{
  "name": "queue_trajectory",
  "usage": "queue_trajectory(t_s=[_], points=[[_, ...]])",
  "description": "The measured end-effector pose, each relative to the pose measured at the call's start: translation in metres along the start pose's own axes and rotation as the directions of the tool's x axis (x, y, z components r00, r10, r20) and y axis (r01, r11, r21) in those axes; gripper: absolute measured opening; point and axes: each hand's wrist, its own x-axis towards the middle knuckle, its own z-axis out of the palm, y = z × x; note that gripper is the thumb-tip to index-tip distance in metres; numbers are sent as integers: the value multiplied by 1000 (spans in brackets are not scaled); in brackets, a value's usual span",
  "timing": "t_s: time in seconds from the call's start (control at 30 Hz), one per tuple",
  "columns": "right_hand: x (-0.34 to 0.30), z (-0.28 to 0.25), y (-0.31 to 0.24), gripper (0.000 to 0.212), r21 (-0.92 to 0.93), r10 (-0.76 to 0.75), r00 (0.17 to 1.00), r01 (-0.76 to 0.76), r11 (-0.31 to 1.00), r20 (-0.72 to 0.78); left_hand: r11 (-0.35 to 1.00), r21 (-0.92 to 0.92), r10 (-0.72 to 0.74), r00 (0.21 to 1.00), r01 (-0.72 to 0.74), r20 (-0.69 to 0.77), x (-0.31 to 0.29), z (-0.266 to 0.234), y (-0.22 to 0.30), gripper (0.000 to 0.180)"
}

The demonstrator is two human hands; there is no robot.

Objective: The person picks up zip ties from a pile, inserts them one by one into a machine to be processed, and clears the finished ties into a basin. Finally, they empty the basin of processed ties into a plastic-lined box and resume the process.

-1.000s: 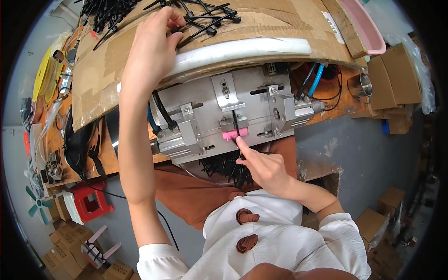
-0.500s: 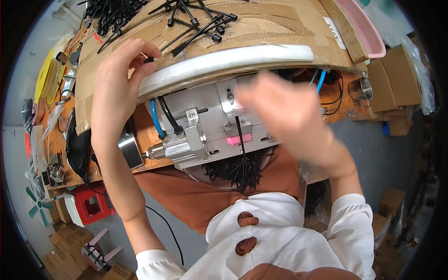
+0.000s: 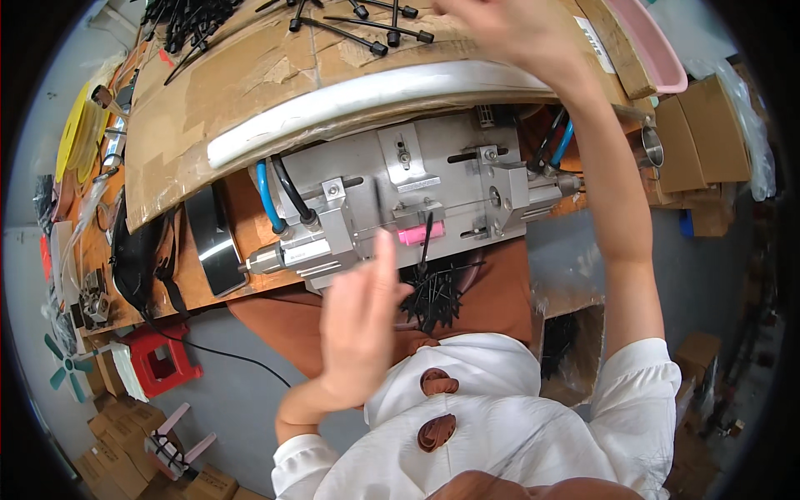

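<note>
Black cap-ended rods (image 3: 346,36), loose on cardboard (image 3: 208,100) at 11 o'clock from the pink block (image 3: 412,237), likely light, stiff and smooth, best taken mid-shank; left hand (image 3: 357,321) at 7 o'clock, right hand (image 3: 512,33) at 1 o'clock, both blurred, state of each grip indeterminable

Rods (image 3: 354,34), black; block (image 3: 412,236), bright pink; tray (image 3: 652,46), pink (paler than the block); fixture plate (image 3: 461,190), silver-grey; strip (image 3: 375,83), white; cardboard (image 3: 242,100), brown.
</note>
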Motion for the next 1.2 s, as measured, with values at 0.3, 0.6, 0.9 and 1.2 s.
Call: queue_trajectory(t_s=[0.3, 0.6, 0.9, 1.2], points=[[-69, -24, 18, 22, 776, 126, 940, 181, 604, -318, 989, 131, -82, 987, 63, 142, -12, 60, 27, 69], [-190, 62, 10, 42, 140, -195, 936, 244, 960, -294, 994, 91, 40, 987, -54, 157, 17, 31, 20, 65], [-215, 136, 7, 64, 65, -188, 976, 195, 979, -111, 976, 153, 161, 986, -155, -30, 202, 2, -61, 25], [-179, 74, 2, 58, -69, -303, 951, 299, 952, -59, 976, -196, -57, 984, 90, 171, 144, -52, -41, 13]])
